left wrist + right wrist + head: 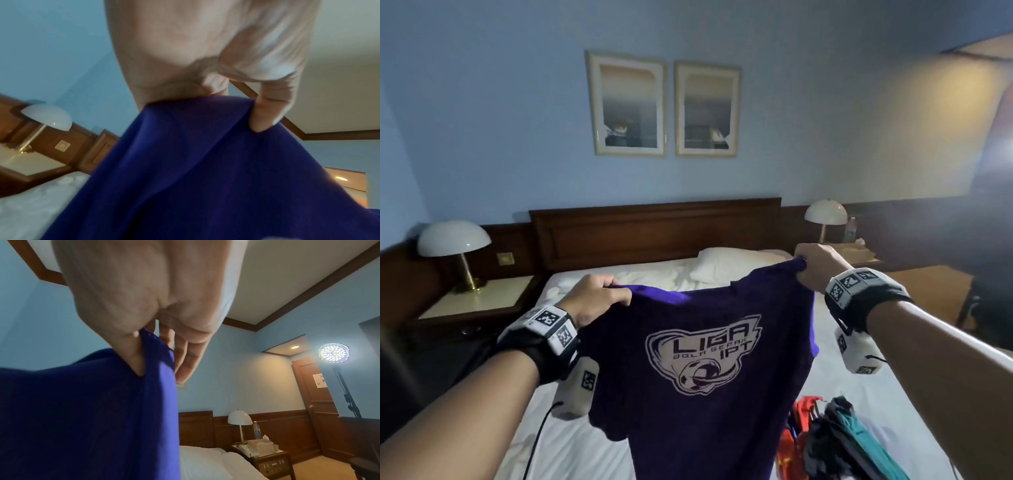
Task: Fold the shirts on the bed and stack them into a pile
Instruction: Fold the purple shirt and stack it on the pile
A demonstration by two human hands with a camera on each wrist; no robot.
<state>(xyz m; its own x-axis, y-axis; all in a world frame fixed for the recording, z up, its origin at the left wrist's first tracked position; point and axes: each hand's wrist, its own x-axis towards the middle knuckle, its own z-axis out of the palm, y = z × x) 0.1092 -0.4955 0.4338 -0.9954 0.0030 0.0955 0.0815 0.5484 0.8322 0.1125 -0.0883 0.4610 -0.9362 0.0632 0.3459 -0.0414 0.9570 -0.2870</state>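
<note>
- Purple jersey cloth hung in the air above the bed (571, 442): a purple T-shirt (698, 377) with a white "LIGA BOLA SEPAK IPT" football print (703, 356) facing the head camera.
- The left hand (594, 299) gripped one top corner of the shirt, fingers curled over the edge and thumb pressed against the cloth; the left wrist view showed the fabric bunched between thumb and fingers (265, 113).
- The right hand (820, 269) pinched the other top corner, held a little higher than the left, so the top edge sloped up toward the right. In the right wrist view the thumb (133, 353) pressed the cloth while the other fingers hung loosely bent beside it.
- The shirt's lower part dropped out of the bottom of the head view; whether it touched the sheet could not be told.
- A heap of unfolded clothes (832, 442), red, black and teal, lay on the white sheet just to the right of the hanging shirt.
- A white pillow (732, 263) sat at the head of the bed, against the dark wooden headboard (654, 233).
- Each bedside tabletop (479, 301) carried a white dome lamp (453, 240). The right-hand one also held a tissue box (261, 447) with a tissue sticking out of it, a water bottle (257, 431) and a telephone (247, 450).
- Two framed pictures (664, 106) hung on the blue wall above the headboard.
</note>
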